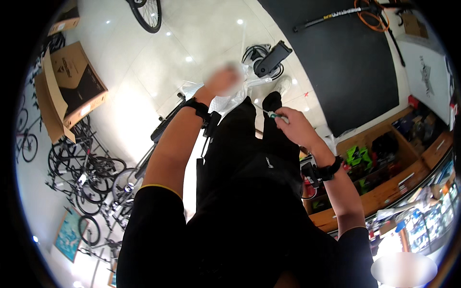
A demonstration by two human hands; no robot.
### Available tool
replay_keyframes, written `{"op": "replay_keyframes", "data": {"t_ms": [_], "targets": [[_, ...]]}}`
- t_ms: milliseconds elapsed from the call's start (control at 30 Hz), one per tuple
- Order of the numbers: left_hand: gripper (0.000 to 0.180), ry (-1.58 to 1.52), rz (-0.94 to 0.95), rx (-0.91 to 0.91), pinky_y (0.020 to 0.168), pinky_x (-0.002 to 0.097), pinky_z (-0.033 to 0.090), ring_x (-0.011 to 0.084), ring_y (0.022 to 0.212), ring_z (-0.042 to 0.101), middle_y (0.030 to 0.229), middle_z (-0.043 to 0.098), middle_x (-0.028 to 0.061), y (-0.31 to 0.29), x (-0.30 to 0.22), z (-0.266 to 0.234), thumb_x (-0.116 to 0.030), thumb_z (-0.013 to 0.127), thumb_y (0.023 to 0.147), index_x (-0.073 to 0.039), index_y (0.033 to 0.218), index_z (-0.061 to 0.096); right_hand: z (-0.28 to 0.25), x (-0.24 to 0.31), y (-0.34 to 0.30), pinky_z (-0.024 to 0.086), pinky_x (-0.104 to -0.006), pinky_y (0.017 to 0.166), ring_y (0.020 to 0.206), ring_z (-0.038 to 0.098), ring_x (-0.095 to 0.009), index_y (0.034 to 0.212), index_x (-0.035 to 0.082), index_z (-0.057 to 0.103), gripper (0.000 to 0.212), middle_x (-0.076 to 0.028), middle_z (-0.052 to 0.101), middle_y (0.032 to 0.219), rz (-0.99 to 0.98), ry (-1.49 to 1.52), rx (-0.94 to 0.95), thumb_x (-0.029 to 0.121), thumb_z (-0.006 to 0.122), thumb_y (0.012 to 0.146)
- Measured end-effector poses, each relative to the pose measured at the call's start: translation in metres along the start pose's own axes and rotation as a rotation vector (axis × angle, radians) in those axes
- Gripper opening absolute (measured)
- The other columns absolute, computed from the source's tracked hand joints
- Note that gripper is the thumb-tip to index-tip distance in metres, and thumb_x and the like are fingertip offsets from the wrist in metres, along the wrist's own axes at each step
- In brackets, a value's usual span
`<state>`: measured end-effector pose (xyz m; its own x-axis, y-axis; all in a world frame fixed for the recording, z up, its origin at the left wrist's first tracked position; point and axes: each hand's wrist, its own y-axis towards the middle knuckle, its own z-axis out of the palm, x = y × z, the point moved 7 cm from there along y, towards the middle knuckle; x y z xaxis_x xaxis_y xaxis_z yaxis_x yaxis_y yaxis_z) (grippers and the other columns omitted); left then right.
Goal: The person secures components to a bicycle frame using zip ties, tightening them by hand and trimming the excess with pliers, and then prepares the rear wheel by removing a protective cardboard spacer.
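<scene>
My right hand is closed round the green and white handle of a screwdriver, just above my leg. The thin shaft points up and left, toward the plastic. Farther out and to the left, my left hand is over some crumpled clear plastic wrapping. A blur covers its fingers, so their grip is hidden. Right of that hand lies a flat black bracket-like part, with coiled black cables beside it.
An open cardboard box stands at the left, with many bicycles below it. A bicycle wheel is at the top. A dark mat covers floor at the right, near a wooden drawer holding green and black items.
</scene>
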<state>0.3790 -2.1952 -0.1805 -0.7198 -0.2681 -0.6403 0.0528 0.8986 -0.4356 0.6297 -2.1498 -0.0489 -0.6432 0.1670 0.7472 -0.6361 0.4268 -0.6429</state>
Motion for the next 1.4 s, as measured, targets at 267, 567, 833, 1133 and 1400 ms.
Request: {"op": "replay_keyframes", "data": {"t_ms": [267, 567, 833, 1133, 1400], "targets": [[0.022, -0.072, -0.137, 0.193, 0.071, 0.0314, 0.05, 0.0205, 0.075, 0.064, 0.083, 0.069, 0.0107, 0.011, 0.011, -0.004, -0.021, 0.067, 0.087, 0.0, 0.094, 0.065, 0.035, -0.041, 0.027, 0.051, -0.0368, 0.077, 0.085, 0.066, -0.033, 0.103, -0.004, 0.062, 0.029, -0.02, 0.068, 0.093, 0.166, 0.16, -0.25, 0.021, 0.061, 0.088], [0.02, -0.17, -0.154, 0.07, 0.07, 0.0319, 0.05, 0.0188, 0.075, 0.063, 0.083, 0.068, 0.0096, 0.014, 0.016, -0.002, -0.019, 0.069, 0.085, 0.0, 0.091, 0.064, 0.073, -0.061, 0.046, 0.051, -0.0333, 0.081, 0.092, 0.067, -0.026, 0.103, -0.005, 0.064, 0.029, -0.019, 0.069, 0.095, 0.203, 0.388, -0.482, 0.019, 0.062, 0.087], [0.019, -0.262, -0.211, 0.033, 0.065, 0.0349, 0.05, 0.0251, 0.069, 0.064, 0.076, 0.067, 0.0136, 0.011, 0.015, -0.005, -0.018, 0.068, 0.083, 0.0, 0.086, 0.064, 0.074, -0.047, 0.051, 0.052, -0.0332, 0.079, 0.089, 0.068, -0.027, 0.101, -0.006, 0.065, 0.028, -0.02, 0.069, 0.093, 0.227, 0.359, -0.453, 0.018, 0.062, 0.087], [0.017, -0.269, -0.181, 0.017, 0.066, 0.0371, 0.05, 0.0277, 0.07, 0.065, 0.077, 0.067, 0.0146, 0.01, 0.014, -0.004, -0.017, 0.068, 0.083, -0.001, 0.087, 0.065, 0.074, -0.049, 0.054, 0.051, -0.0344, 0.08, 0.088, 0.068, -0.029, 0.101, -0.005, 0.066, 0.028, -0.021, 0.069, 0.094, 0.212, 0.321, -0.501, 0.018, 0.062, 0.086], [0.017, -0.319, -0.118, 0.01, 0.066, 0.0367, 0.05, 0.0279, 0.071, 0.064, 0.079, 0.066, 0.014, 0.008, 0.011, -0.002, -0.016, 0.068, 0.083, -0.001, 0.089, 0.064, 0.064, -0.007, 0.051, 0.052, -0.0406, 0.076, 0.079, 0.066, -0.038, 0.095, -0.003, 0.067, 0.025, -0.023, 0.067, 0.084, 0.212, 0.069, -0.576, 0.019, 0.06, 0.087]]}}
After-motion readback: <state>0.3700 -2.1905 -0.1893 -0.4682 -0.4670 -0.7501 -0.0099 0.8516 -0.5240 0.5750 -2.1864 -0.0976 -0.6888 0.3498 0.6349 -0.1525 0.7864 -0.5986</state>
